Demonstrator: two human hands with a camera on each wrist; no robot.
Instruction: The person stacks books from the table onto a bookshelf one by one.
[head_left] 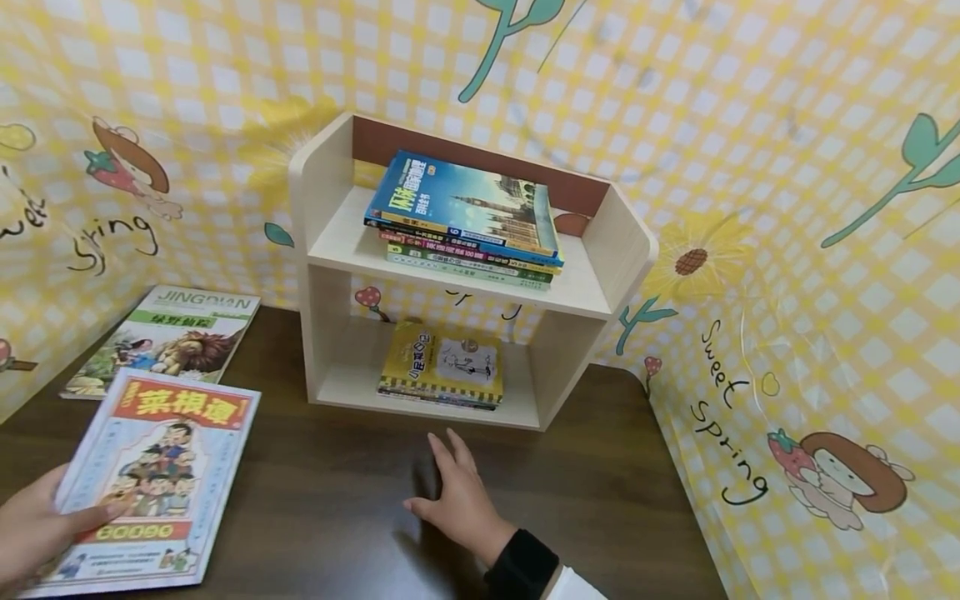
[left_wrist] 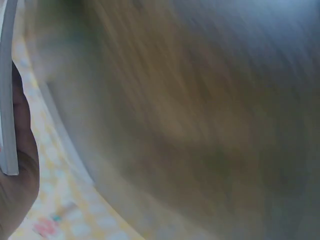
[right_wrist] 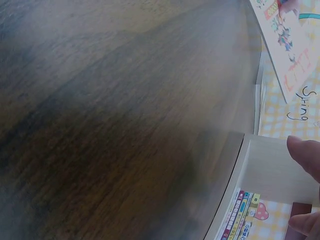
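My left hand (head_left: 48, 525) grips a book with a red title band and cartoon children (head_left: 161, 483), thumb on its cover; in the left wrist view the book's edge (left_wrist: 7, 100) shows against the palm. Behind it a green-and-white book with a lion (head_left: 168, 337) lies on the table. My right hand (head_left: 465, 500) is over the table in front of the shelf, fingers spread and holding nothing. The small two-tier bookshelf (head_left: 326, 333) carries a stack of books topped by a blue one (head_left: 465, 204) above, and a yellow-covered stack (head_left: 442, 362) below.
The dark wooden table (head_left: 322, 500) carries everything. Yellow checked cloth (head_left: 750, 125) with printed flowers and figures hangs behind and at both sides, close to the shelf. The shelf's right side panel (head_left: 577, 367) stands near the table's right edge.
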